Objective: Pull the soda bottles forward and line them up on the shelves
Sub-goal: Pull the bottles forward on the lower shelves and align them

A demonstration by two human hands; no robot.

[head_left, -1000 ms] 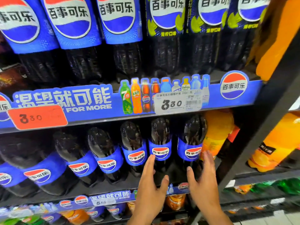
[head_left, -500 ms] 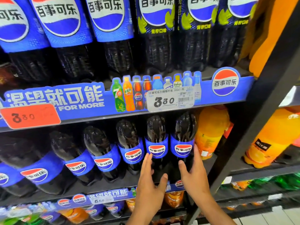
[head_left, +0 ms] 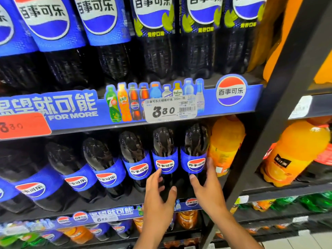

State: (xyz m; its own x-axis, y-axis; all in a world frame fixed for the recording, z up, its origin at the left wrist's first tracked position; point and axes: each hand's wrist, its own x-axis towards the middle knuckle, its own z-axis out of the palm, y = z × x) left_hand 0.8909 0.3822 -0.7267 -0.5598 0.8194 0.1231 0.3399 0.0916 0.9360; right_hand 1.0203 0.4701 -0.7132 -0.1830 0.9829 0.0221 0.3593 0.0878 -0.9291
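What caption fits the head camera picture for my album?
The left hand holds the next-to-last Pepsi bottle, the right hand the last Pepsi bottle, beside an orange soda bottle.

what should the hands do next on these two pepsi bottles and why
Probably draw both bottles forward to the shelf's front edge. The left hand wraps the second-last Pepsi bottle, the right hand the end Pepsi bottle beside the orange soda bottle; both seem to stand behind that edge.
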